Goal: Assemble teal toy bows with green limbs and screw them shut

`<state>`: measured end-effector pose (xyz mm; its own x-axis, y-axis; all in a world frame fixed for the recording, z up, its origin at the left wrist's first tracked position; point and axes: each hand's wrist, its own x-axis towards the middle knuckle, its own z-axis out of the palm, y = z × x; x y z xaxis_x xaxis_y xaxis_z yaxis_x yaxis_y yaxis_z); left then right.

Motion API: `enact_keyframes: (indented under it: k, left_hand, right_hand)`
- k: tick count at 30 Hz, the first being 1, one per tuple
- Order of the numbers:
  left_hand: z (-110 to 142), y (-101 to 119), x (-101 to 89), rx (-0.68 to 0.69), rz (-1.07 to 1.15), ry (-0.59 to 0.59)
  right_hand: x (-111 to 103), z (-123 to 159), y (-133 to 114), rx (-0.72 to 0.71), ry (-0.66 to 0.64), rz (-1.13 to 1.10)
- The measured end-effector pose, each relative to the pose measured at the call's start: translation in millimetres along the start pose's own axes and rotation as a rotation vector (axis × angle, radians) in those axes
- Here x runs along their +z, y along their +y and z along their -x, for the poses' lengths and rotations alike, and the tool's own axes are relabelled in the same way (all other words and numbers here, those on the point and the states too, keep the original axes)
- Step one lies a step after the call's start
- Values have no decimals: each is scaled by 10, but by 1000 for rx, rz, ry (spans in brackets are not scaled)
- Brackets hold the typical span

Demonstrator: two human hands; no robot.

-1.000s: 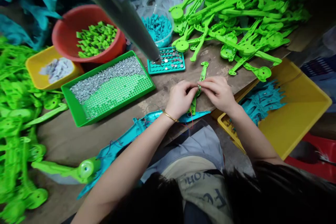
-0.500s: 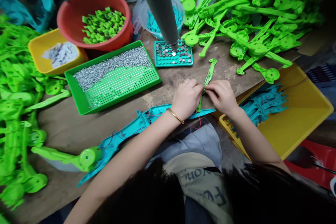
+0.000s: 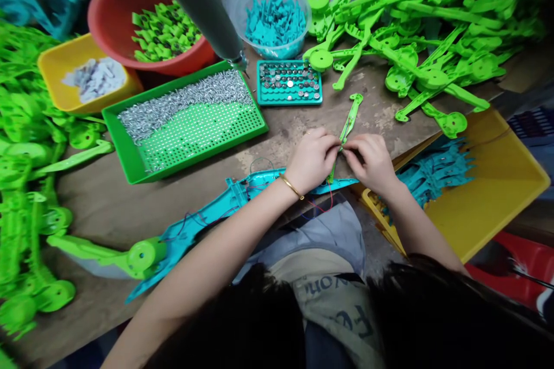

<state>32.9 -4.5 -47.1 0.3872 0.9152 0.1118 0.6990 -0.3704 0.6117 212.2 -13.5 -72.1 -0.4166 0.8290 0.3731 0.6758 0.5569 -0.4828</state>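
Both hands meet at a slim lime-green plastic piece (image 3: 354,112), which lies slanted on the table with its upper end showing. My left hand (image 3: 312,160) is closed at its middle, thumb and fingers pinched together. From the other side, my right hand (image 3: 369,162) pinches at the same spot; any small item between the fingertips is hidden. Under my left wrist runs a long turquoise plastic shell (image 3: 212,203) with thin wires inside. A red wire (image 3: 331,197) loops down from near the green piece. At the shell's left end sits a green part with a round boss (image 3: 143,258).
A grey cylindrical tool (image 3: 203,0) hangs above the green screw tray (image 3: 190,168). Behind are a turquoise tray of button cells (image 3: 289,102), a clear bowl (image 3: 300,40), a red bowl (image 3: 104,17) and a yellow bin (image 3: 52,78). Green parts (image 3: 415,17) heap both sides; a yellow crate (image 3: 497,196) stands right.
The hanging tool has swung left, uncovering the clear bowl of turquoise pieces. The view has shifted slightly. Both hands stay pinched at the green piece, with small finger movements.
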Motion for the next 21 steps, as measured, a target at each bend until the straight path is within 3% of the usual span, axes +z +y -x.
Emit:
enact_keyframes:
  k: [8,14,21]
  left_hand:
    - [100,133,20,-82,-167,5]
    - [284,163,87,-22,-357,44]
    - [319,114,162,82,-435,61]
  right_hand:
    - [17,-98,-18,97,-96,66]
    - [11,-146,-58,165,-138,57]
    - [5,-206,-113,195,-160,68]
